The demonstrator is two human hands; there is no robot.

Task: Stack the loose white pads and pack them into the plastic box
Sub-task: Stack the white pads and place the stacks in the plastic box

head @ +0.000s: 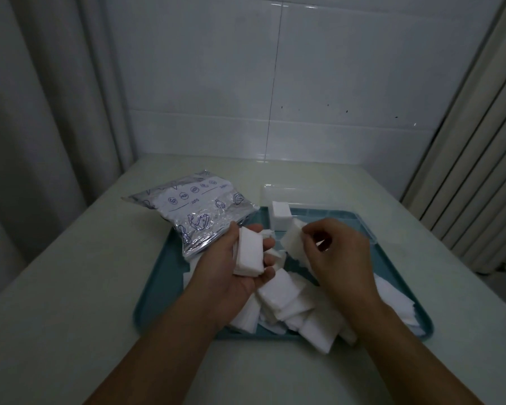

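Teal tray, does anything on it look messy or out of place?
Yes. Loose white pads lie jumbled and overlapping on the teal plastic tray, some hanging over its near edge. The crinkled clear plastic bag sprawls across its far left corner.

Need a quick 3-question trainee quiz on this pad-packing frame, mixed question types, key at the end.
1. True or false: the left hand holds a neat stack of white pads.
2. Multiple choice: the loose pads lie mostly on A) the bare table, B) the teal tray, C) the printed plastic bag.
3. Fill in: the right hand pinches a single ____ above the tray.

Key
1. True; the stack rests in the palm with the fingers curled round it.
2. B; they are heaped on the tray's near half, while the clear plastic box at its far edge holds one block of pads.
3. Pad.
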